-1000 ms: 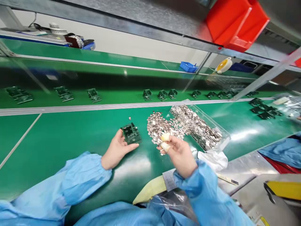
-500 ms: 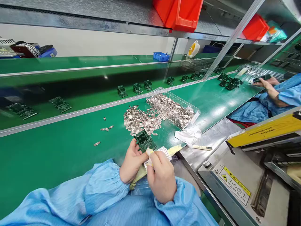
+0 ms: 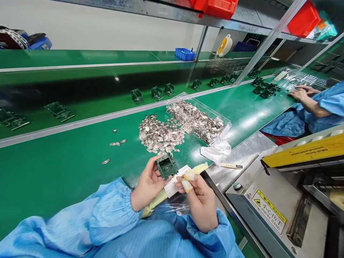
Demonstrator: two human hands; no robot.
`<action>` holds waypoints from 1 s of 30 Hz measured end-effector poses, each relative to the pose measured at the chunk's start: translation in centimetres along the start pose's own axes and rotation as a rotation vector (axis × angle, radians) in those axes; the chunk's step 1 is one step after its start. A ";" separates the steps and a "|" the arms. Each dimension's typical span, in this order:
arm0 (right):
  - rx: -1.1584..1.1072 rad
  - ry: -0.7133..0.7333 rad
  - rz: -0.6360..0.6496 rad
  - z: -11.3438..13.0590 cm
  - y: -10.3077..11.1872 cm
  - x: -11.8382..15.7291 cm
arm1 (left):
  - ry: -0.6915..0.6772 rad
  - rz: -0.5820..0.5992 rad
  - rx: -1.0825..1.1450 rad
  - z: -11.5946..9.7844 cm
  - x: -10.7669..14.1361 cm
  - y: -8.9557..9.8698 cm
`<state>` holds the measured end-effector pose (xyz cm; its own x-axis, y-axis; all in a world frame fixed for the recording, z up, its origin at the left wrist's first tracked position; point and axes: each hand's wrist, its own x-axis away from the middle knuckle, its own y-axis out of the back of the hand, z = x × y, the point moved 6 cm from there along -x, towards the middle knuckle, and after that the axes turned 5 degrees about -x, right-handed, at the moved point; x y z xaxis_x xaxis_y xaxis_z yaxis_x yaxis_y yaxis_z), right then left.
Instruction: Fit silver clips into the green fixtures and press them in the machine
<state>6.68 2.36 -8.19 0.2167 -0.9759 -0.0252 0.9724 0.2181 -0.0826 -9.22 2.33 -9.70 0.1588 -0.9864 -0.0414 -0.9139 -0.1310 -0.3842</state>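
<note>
My left hand [image 3: 147, 184] is closed around the edge of a green circuit board assembly [image 3: 167, 167], tilted up with its recessed face toward me. My right hand [image 3: 200, 199], with pale finger cots on thumb and forefinger, is pinched just right of the board. Whatever lies between those fingertips is too small to name. Under both hands runs a sheet with rows of small white pieces [image 3: 173, 188], on a yellow strip [image 3: 155, 205]. Beyond the board, small silvery metal parts [image 3: 161, 134] lie heaped on the green bench.
A clear tray [image 3: 227, 129] full of similar metal parts stands behind the heap. White cloth [image 3: 216, 152] and a marker-like stick [image 3: 231, 165] lie right, near a machine [image 3: 268, 211]. Several board assemblies [image 3: 137, 96] line the back belt. A co-worker's hands [image 3: 302, 93] are far right.
My right hand has drawn away from the board, to the right, fingers still pinched. The board has turned in my left hand to show its recessed face. The co-worker's hands have lowered.
</note>
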 end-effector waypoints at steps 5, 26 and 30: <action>0.123 0.059 0.048 0.3 0.1 -0.3 | 0.005 0.036 -0.005 0.7 0.2 0.3; 0.315 0.245 -0.237 0.1 -2.7 -0.3 | 0.059 0.153 -0.064 0.0 1.2 -0.7; 0.352 0.273 -0.276 0.3 -2.8 -0.1 | 0.056 0.155 -0.084 0.0 1.3 -0.7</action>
<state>3.97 1.84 -7.70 -0.0362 -0.9494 -0.3119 0.9705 -0.1079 0.2158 -8.42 1.18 -9.46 -0.0049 -0.9991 -0.0420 -0.9541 0.0172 -0.2988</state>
